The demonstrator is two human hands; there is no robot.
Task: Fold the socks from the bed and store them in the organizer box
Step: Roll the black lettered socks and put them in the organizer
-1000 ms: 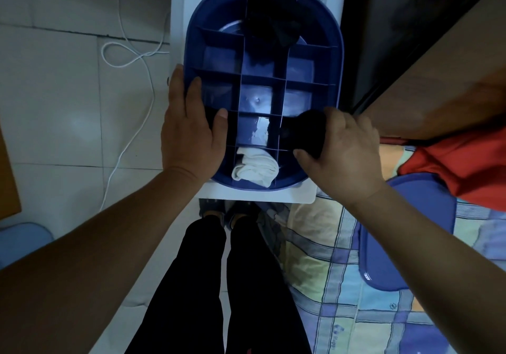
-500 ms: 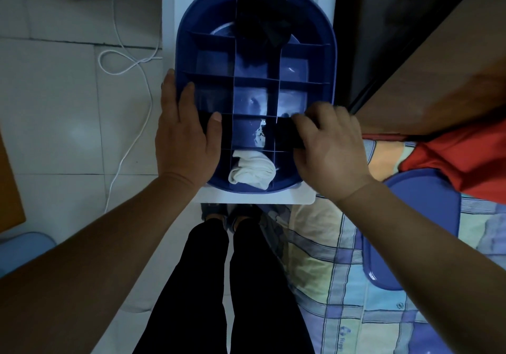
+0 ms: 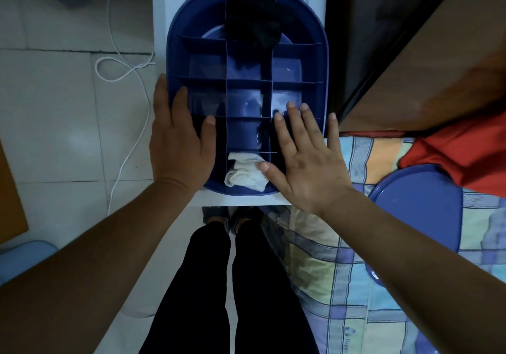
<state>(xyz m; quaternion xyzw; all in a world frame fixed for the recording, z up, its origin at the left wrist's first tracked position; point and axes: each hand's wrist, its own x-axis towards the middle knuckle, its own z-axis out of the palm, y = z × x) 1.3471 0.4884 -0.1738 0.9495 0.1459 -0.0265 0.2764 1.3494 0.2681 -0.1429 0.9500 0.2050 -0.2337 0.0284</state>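
Your two forearms are bare, with no sleeves, watch or rings showing on either of your hands: left hand (image 3: 179, 145), right hand (image 3: 306, 162). You wear plain black trousers (image 3: 232, 285) and dark shoes (image 3: 217, 215).

Pale tiled floor (image 3: 54, 123) with a looped white cord (image 3: 120, 69), wooden furniture (image 3: 438, 60) at right, dim light
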